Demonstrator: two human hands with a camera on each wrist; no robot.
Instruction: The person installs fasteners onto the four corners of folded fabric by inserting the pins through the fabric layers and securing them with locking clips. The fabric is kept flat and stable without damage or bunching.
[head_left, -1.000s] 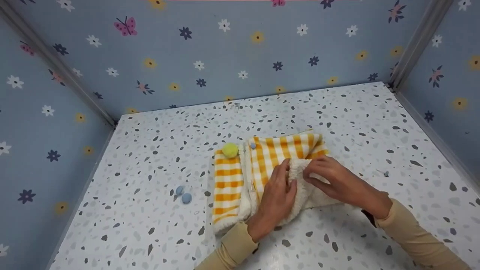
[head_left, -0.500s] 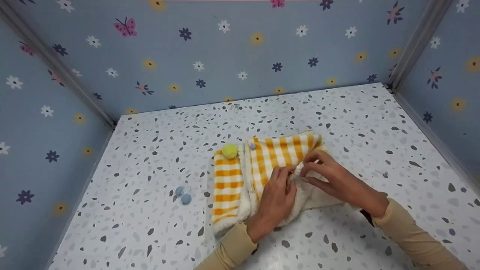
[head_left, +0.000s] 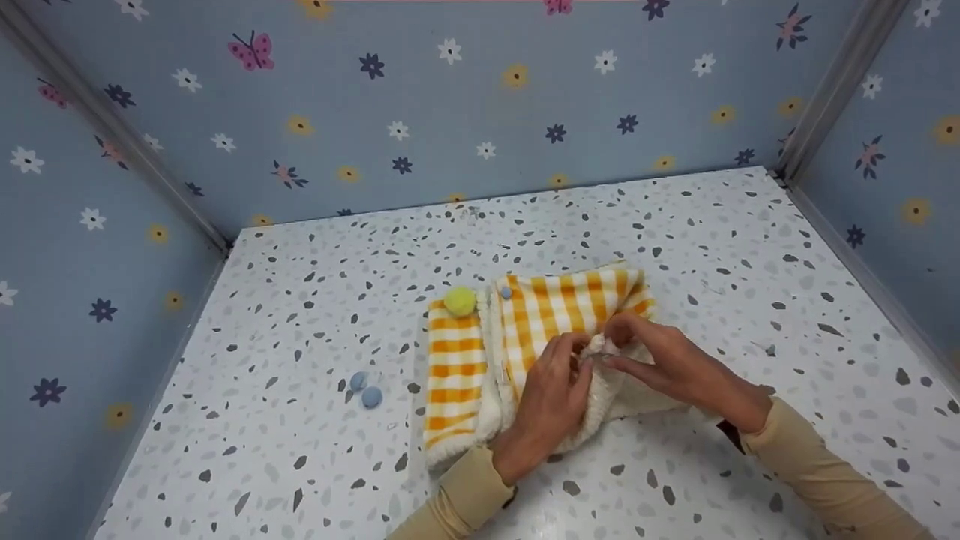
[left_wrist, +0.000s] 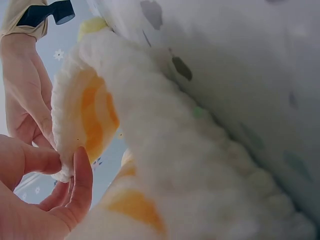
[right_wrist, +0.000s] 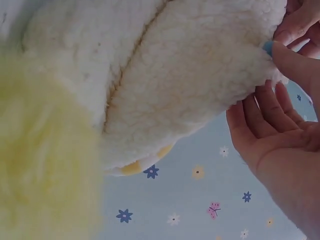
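Note:
A yellow-and-white checked cloth piece with white fleece lining lies folded on the table. My left hand pinches its turned-up fleece edge between thumb and fingers. From the other side, my right hand grips the same edge, fingertips close to the left hand's. Under the right thumb, a small blue button-like piece shows against the fleece. Another small blue button sits on the checked side near its upper left corner. A yellow pom-pom rests at the top of the left checked panel.
Two round blue pieces lie on the speckled tabletop, left of the cloth. A small greyish-blue piece lies to the right. Flower-patterned panels stand around the back and sides.
My right thumb and fingers have come down and closer to the left fingertips at the fleece edge. The gathered edge now stands between both hands; the left hand barely moves.

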